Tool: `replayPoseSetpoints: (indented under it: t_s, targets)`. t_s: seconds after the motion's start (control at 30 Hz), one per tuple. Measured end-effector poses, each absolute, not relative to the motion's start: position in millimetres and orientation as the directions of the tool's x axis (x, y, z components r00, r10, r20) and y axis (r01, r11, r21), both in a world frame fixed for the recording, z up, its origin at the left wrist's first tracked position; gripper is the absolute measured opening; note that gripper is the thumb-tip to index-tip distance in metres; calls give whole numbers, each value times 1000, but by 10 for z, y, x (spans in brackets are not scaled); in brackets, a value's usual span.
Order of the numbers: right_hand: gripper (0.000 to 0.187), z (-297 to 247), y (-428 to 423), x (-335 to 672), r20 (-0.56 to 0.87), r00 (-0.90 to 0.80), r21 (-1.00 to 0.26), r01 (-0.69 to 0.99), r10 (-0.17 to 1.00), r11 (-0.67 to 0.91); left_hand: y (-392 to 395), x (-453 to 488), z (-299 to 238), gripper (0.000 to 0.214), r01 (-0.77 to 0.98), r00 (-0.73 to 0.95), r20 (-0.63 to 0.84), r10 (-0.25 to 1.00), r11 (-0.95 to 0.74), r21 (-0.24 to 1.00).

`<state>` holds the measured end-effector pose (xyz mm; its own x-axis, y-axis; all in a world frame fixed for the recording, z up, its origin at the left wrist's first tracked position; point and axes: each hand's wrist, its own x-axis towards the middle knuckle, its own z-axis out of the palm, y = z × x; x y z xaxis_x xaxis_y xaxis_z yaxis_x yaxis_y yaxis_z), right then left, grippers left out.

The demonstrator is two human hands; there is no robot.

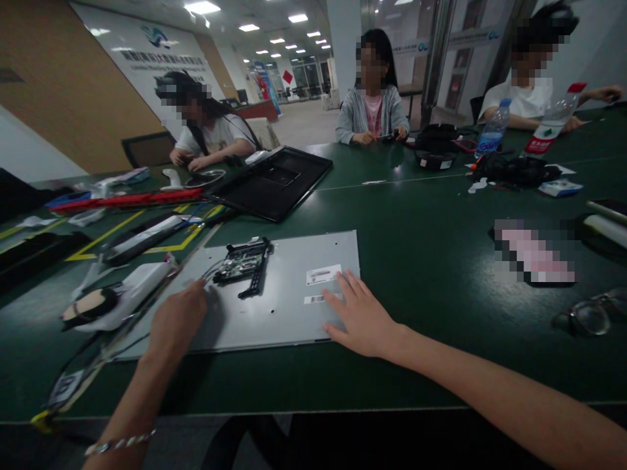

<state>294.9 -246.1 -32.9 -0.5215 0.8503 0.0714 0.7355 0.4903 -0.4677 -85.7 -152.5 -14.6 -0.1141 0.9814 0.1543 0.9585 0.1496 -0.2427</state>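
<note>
In front of me lies a flat grey metal display panel (294, 254) with its back up, bearing two white labels at its right side. A green circuit board in a black plastic bracket (243, 264) rests on its upper middle. Thin wires (211, 269) run from the board's left side to my left hand (179, 316), whose fingers are closed around them at the panel's left part. My right hand (362, 316) lies spread on the panel's right edge, near the labels, holding nothing. Part of the wires is hidden behind my left fingers.
A black monitor shell (279, 179) lies beyond the panel. White power strips (142, 287) and cables lie to the left. At right are a blurred pink phone (536, 254), glasses (590, 316) and bottles (494, 130). Three people sit across the green table (416, 261).
</note>
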Motion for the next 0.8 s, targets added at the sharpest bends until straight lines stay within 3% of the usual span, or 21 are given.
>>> replayPoseSetpoints:
  t_s: [0.1,0.2,0.33,0.4,0.57,0.8]
  targets:
    - [71,-336,-2464,2940,77,-513,-467,739,855,486,-1446,-840,44,47,941,-112,174,978,161,-298]
    - [71,-346,-2464,2932,83,-515,-471,734,853,489,-1290,-699,275,49,927,-76,406,911,214,-309]
    - [72,-359,-2460,2926,79,-512,-477,734,855,484,-882,-431,380,43,979,92,534,841,21,-201]
    - [73,-360,-2458,2927,73,-508,-479,737,858,477,-617,-334,302,42,987,140,481,865,-83,-138]
    - [73,-347,-2452,2933,68,-512,-482,735,856,477,-53,-288,-34,39,994,102,231,968,-91,-56]
    - [73,-344,-2447,2934,71,-514,-488,729,855,479,157,-495,-172,37,995,104,99,990,-103,-15]
